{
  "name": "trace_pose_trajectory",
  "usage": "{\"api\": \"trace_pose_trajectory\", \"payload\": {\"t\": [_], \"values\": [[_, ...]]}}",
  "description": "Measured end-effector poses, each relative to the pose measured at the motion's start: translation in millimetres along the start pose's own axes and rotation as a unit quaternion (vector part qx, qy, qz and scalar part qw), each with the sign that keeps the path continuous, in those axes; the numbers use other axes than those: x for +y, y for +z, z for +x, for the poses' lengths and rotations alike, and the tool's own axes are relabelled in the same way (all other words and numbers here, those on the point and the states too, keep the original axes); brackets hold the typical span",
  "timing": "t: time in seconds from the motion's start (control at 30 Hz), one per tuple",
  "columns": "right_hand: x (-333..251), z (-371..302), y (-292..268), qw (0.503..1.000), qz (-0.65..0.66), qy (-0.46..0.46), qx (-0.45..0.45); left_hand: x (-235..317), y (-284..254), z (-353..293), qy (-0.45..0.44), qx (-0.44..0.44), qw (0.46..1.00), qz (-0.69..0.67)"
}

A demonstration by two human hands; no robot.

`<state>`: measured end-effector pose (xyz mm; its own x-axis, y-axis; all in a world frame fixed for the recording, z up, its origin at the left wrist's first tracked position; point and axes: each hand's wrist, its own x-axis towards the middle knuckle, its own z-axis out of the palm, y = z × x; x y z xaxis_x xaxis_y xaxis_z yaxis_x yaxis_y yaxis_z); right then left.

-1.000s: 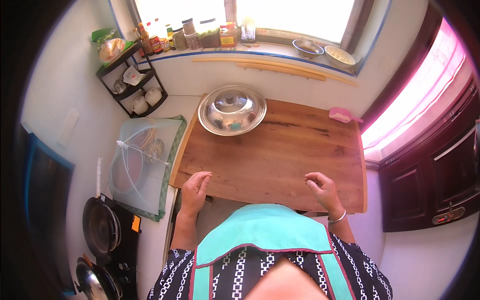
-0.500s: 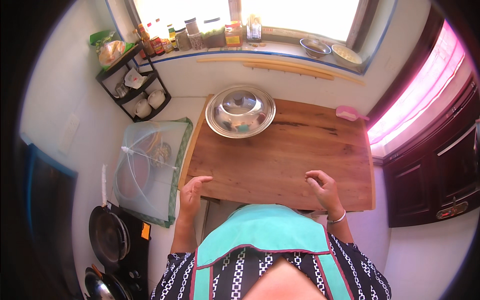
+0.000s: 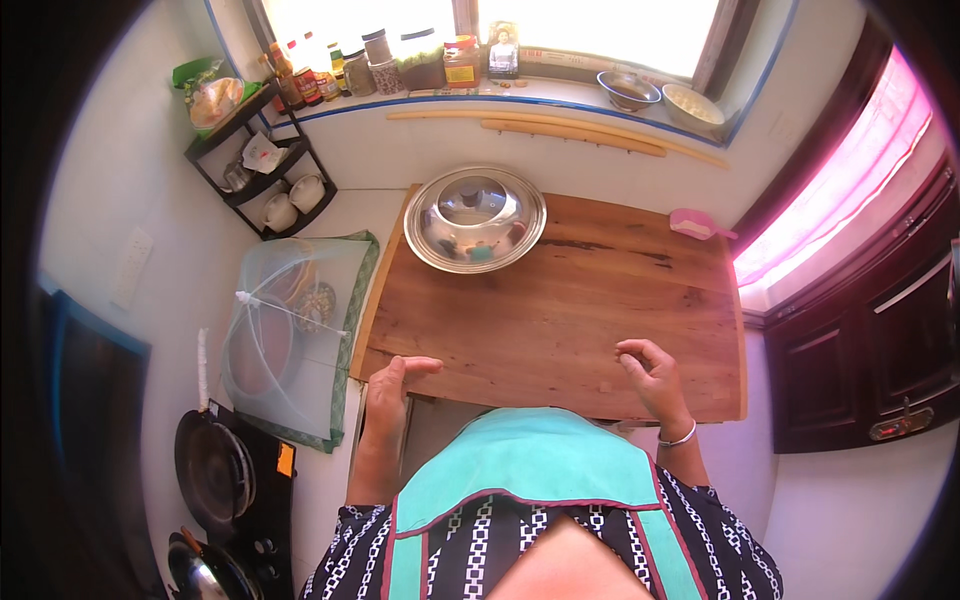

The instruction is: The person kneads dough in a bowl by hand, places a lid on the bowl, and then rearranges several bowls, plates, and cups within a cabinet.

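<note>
Near the left front corner of the wooden board (image 3: 580, 310), my left hand (image 3: 392, 385) is held with its fingers stretched out to the right and nothing in it. Over the front right part of the board, my right hand (image 3: 652, 378) is loosely bent, thumb and fingers apart, holding nothing. A silver bracelet (image 3: 678, 435) rings the right wrist. At the board's far left sits a shiny metal lid (image 3: 475, 248) with a clear domed centre and dark knob. What lies under it cannot be made out. A pink scoop (image 3: 692, 224) rests at the far right corner.
Left of the board, a mesh food cover (image 3: 270, 350) stands over dishes. Pans (image 3: 210, 465) sit on a black stove nearer me. A black corner rack (image 3: 262, 188) holds cups. Jars (image 3: 422, 68) and two bowls (image 3: 692, 106) line the sill above wooden rolling pins (image 3: 575, 136).
My left hand has shifted slightly to the right, its fingers now pointing more to the right. The right hand has hardly moved. The view has shifted a little.
</note>
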<state>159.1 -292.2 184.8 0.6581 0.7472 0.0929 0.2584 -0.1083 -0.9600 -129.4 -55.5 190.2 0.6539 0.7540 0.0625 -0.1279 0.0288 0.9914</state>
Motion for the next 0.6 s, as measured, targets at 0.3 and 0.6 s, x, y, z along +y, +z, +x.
{"api": "trace_pose_trajectory", "payload": {"t": [0.3, 0.6], "values": [[3, 4, -10, 1.000, 0.000, -0.009, -0.006, 2, 8, 0, 0.013, 0.001, 1.000, -0.007], [7, 3, -13, 1.000, 0.006, -0.009, 0.000, 5, 9, 1, 0.008, 0.009, 1.000, 0.001]]}}
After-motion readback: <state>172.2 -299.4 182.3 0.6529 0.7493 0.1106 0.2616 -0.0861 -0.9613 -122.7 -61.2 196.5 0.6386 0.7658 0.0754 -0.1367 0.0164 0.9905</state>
